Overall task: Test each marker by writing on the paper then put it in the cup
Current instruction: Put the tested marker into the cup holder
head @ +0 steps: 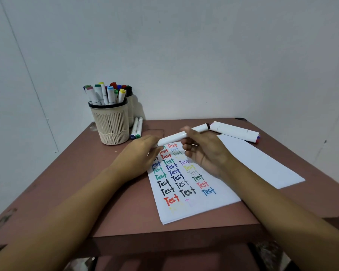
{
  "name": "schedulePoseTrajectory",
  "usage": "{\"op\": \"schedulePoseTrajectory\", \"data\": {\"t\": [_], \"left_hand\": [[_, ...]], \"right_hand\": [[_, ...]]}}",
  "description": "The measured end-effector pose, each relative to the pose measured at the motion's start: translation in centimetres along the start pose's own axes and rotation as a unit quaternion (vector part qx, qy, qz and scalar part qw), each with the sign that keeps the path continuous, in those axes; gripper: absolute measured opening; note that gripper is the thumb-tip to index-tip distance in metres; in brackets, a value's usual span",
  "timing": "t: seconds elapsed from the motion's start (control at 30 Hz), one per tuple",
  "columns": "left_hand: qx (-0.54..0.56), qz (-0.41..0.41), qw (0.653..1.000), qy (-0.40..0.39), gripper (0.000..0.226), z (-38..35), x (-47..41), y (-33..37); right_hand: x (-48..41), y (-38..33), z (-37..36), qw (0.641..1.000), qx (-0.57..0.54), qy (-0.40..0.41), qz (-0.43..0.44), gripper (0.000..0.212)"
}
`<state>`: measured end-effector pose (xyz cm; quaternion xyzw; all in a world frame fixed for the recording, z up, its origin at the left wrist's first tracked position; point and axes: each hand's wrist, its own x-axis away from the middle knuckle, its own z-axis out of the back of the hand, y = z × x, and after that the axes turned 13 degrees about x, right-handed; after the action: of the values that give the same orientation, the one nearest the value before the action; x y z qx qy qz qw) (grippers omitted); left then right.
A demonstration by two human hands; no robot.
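Observation:
A white marker [174, 136] is held level above the paper [190, 192], which is covered with rows of the word "Test" in many colours. My right hand [202, 151] grips the marker's barrel near its middle. My left hand [141, 153] closes around the marker's left end, so that end is hidden and I cannot tell whether a cap is on it. The marker's dark right end points toward the back right. The beige ribbed cup [113, 124] stands at the table's back left, full of several capped markers.
Two markers [136, 128] lie beside the cup. A bunch of white markers [235, 132] lies at the back right, above a blank sheet [262, 165]. A second container stands behind the cup. The brown table [86, 182] ends at the wall.

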<state>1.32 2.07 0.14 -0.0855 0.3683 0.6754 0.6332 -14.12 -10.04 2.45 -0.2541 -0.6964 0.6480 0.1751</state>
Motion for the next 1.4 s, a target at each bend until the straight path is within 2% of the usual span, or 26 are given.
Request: {"op": "schedulePoseTrajectory", "data": {"t": [0.1, 0.27, 0.5, 0.6, 0.67, 0.73, 0.83, 0.87, 0.97, 1.03, 1.17, 1.33, 1.4], "left_hand": [[0.013, -0.007, 1.0, -0.005, 0.018, -0.2, 0.0, 0.5], [0.013, -0.017, 1.0, -0.017, 0.029, -0.2, 0.2, 1.0], [0.034, -0.014, 0.999, 0.015, 0.033, 0.0, 0.3, 1.4], [0.004, -0.019, 0.999, 0.041, 0.043, 0.1, 0.5, 0.9], [0.003, -0.016, 0.998, 0.053, 0.042, 0.1, 0.7, 0.7], [0.009, 0.002, 0.998, 0.065, 0.039, 0.1, 0.5, 0.7], [0.016, 0.062, 0.996, 0.064, 0.061, 0.2, 0.2, 0.9], [0.028, 0.077, 0.994, 0.068, 0.06, 0.4, 0.2, 0.8], [0.085, 0.128, 0.983, 0.095, 0.034, 0.6, 0.1, 0.2], [0.12, 0.17, 0.973, 0.104, 0.029, 0.6, -0.1, -0.1], [0.114, 0.199, 0.97, 0.081, 0.037, 0.7, 0.0, -0.4], [0.055, 0.174, 0.983, 0.026, 0.039, 0.8, 0.6, -0.6], [0.053, 0.181, 0.982, 0.014, 0.039, 1.0, 0.7, -0.5]], "right_hand": [[0.0, 0.5, -0.4, 0.999, 0.035, -0.032, -0.001, 0.01], [-0.2, 0.7, -0.5, 0.998, 0.043, -0.041, 0.014, 0.01], [-0.2, 0.8, -0.4, 0.997, 0.023, -0.071, 0.026, 0.011], [-0.2, 0.7, -0.2, 0.996, 0.025, -0.072, 0.036, 0.01], [-0.2, 0.7, -0.2, 0.996, 0.033, -0.07, 0.038, 0.01], [-0.2, 0.6, -0.3, 0.997, 0.041, -0.055, 0.039, 0.012], [-0.3, 0.2, -0.1, 1.0, 0.002, 0.008, 0.03, 0.016], [-0.4, -0.1, 0.1, 0.999, -0.03, 0.038, 0.023, 0.017], [-0.2, -0.5, 0.7, 0.988, -0.136, 0.078, -0.003, 0.015], [0.0, -0.5, 0.8, 0.985, -0.16, 0.066, -0.016, 0.014], [0.7, -0.2, 0.9, 0.993, -0.103, 0.057, -0.001, 0.019], [2.1, -0.6, 0.3, 0.992, 0.089, 0.086, 0.036, 0.025], [3.4, -1.1, -0.1, 0.986, 0.132, 0.092, 0.046, 0.03]]}}
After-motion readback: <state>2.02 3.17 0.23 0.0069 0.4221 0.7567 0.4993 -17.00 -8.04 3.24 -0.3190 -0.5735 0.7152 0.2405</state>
